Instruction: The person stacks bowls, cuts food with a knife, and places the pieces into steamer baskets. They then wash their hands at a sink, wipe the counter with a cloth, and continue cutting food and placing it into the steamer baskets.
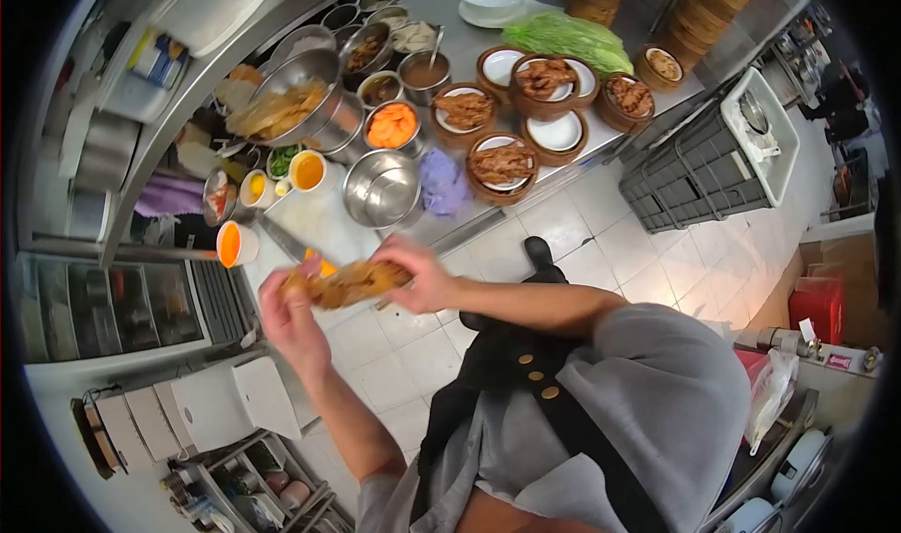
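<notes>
Stretched between my two hands is a brown, wrinkled, glossy strip of food [349, 284], held above the near edge of the counter. My left hand [297, 322] grips its left end, and my right hand [419, 275] pinches the right end. Its exact kind does not show. Behind it, a knife [284, 236] with a yellow handle lies on a white cutting board [314, 216], partly hidden by the strip. A similar yellowish-brown food [280, 109] fills a large metal bowl [324, 139]. An empty-looking metal bowl [382, 189] stands beyond my right hand.
Bamboo steamers [502, 167] with brown food and white dishes stand on the counter's right. Orange slices [391, 125], sauce cups [307, 170], a purple cloth [443, 182] and lettuce [568, 40] are nearby. A grey crate [690, 181] stands on the tiled floor.
</notes>
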